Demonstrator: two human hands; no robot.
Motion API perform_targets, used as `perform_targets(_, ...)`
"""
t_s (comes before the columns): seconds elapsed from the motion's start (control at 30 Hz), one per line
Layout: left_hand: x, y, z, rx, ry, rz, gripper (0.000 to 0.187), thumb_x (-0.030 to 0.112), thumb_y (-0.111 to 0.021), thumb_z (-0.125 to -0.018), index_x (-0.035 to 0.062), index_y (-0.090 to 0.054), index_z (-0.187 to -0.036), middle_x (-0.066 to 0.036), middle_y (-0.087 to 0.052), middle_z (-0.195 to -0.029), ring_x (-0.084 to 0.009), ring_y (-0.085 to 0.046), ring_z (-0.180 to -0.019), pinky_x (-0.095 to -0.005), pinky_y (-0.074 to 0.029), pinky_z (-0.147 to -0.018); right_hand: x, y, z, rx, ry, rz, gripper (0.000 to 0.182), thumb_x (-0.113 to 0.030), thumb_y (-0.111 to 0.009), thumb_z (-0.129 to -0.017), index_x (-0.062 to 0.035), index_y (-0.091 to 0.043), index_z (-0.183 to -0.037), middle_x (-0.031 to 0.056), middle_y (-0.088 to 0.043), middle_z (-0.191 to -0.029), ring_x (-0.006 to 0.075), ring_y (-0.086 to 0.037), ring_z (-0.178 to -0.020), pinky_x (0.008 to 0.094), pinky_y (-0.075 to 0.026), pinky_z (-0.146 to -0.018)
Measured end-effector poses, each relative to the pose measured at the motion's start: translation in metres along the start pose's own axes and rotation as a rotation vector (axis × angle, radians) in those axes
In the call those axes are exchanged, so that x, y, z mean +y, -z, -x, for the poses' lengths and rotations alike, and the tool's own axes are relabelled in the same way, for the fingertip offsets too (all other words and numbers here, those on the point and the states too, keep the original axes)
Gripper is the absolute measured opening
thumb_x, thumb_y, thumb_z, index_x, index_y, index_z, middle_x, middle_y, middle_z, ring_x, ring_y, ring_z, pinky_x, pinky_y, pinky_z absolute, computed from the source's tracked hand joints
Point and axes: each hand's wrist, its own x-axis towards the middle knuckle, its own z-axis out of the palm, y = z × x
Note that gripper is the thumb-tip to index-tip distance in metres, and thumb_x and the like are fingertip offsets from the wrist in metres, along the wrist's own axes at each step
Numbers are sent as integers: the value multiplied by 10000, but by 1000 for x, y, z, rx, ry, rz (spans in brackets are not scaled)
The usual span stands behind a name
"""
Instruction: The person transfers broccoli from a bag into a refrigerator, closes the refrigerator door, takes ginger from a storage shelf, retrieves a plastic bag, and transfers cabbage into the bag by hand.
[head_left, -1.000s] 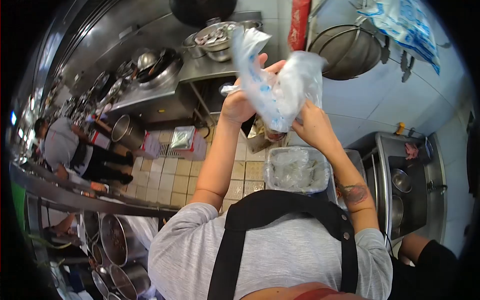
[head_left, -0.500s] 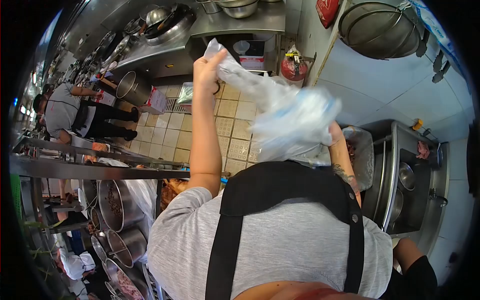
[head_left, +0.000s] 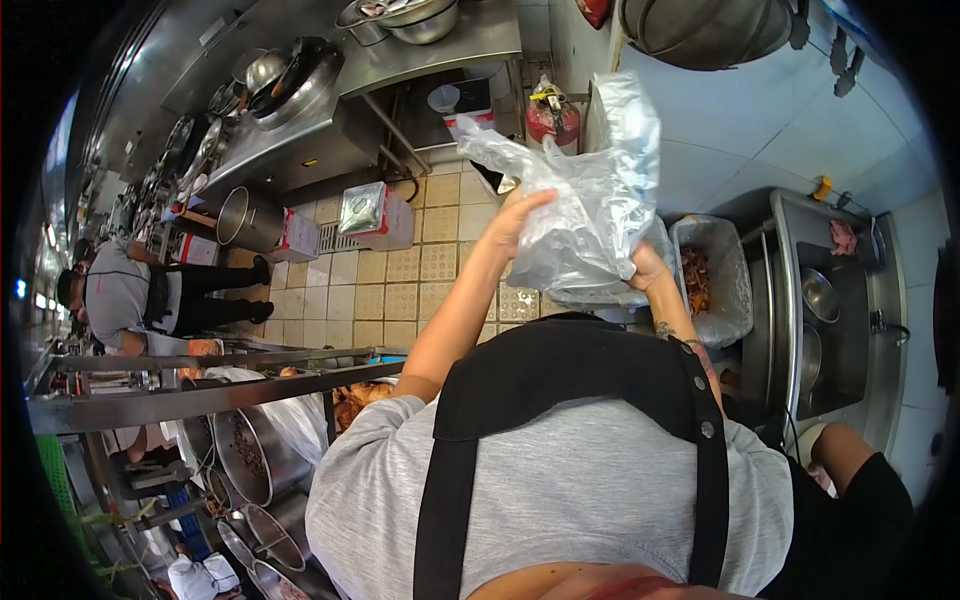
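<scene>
A large clear plastic bag hangs crumpled between my two hands, in front of my chest. My left hand is at the bag's left side, its fingers against the plastic and partly hidden by it. At the lower right edge of the bag, my right hand has its fingers closed on the plastic. Just right of that hand stands a lined bin with reddish-brown scraps inside.
A steel sink is at the right. Metal racks and pots stand at the left. A person bends near boxes at the far left. A red extinguisher stands ahead. Another person's knee shows at lower right.
My left hand has come down and to the right, closer to my right hand. The bag, stretched out and blurred before, is now bunched and raised between them. The view has shifted slightly.
</scene>
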Motion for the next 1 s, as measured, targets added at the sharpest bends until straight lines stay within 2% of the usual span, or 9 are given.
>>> perform_targets(0.1,2,-15,-3,253,48,-206,448,48,-625,-748,-8,-485,-1170,-113,-604,-1059,-196,-586,-960,-295,-464,-838,4,-1,-2,257,-24,-123,349,-243,-493,-927,-14,-515,-1189,103,-564,-1170,218,-571,-1022,362,-479,-865)
perform_targets(0.2,-11,-10,-6,266,-191,-265,380,12,-588,-763,9,-517,-1136,-86,-604,-1032,-190,-597,-901,-319,-476,-800,21,53,-13,978,157,26,255,-212,-481,-935,-24,-538,-1097,71,-564,-1069,210,-563,-927,329,-471,-778)
perform_targets(0.3,-19,-1,-3,222,-315,-449,348,-29,-566,-770,9,-522,-1113,-73,-598,-1030,-175,-576,-945,-307,-455,-830,-3,16,16,957,1102,409,207,-181,-533,-903,-35,-527,-1049,57,-549,-983,178,-536,-875,296,-442,-732)
perform_targets(0.43,-14,-10,12,98,-225,-498,384,-58,-535,-759,6,-529,-1138,-68,-604,-1078,-161,-559,-992,-290,-425,-873,-57,-85,57,582,1233,1116,337,-200,-711,-751,-23,-592,-1013,118,-561,-1035,253,-545,-937,324,-452,-781)
perform_targets(0.6,-6,-15,28,-57,-213,-488,277,2,-569,-811,27,-577,-1086,-28,-619,-1021,-119,-563,-936,-268,-444,-814,-58,-82,12,236,965,1196,402,-247,-758,-694,-6,-652,-998,139,-647,-872,293,-574,-721,353,-466,-681)
perform_targets(0.63,-4,-11,27,-43,-217,-466,245,16,-575,-818,29,-592,-1062,-20,-625,-987,-111,-566,-906,-264,-448,-786,-67,-80,17,279,554,1193,290,-230,-749,-713,16,-684,-852,86,-647,-688,210,-559,-598,305,-451,-623)
perform_targets(0.77,0,18,26,52,-167,-475,149,54,-578,-843,39,-645,-975,18,-630,-847,-74,-552,-756,-237,-441,-656,-70,-56,25,224,552,922,192,-188,-708,-778,3,-690,-770,-21,-613,-644,28,-482,-597,210,-372,-535)
perform_targets(0.83,-6,18,25,95,-224,-485,155,77,-556,-863,45,-659,-974,49,-609,-767,-28,-482,-633,-200,-364,-544,-68,-53,22,203,512,833,184,-186,-702,-787,-3,-692,-766,-26,-605,-637,27,-476,-581,198,-356,-513)
perform_targets(1.0,-16,14,28,140,-235,-424,181,84,-544,-868,24,-653,-999,30,-627,-832,-40,-518,-728,-208,-406,-641,-68,-49,-4,240,441,510,161,-183,-671,-828,-26,-689,-800,-32,-584,-637,23,-445,-517,176,-308,-453)
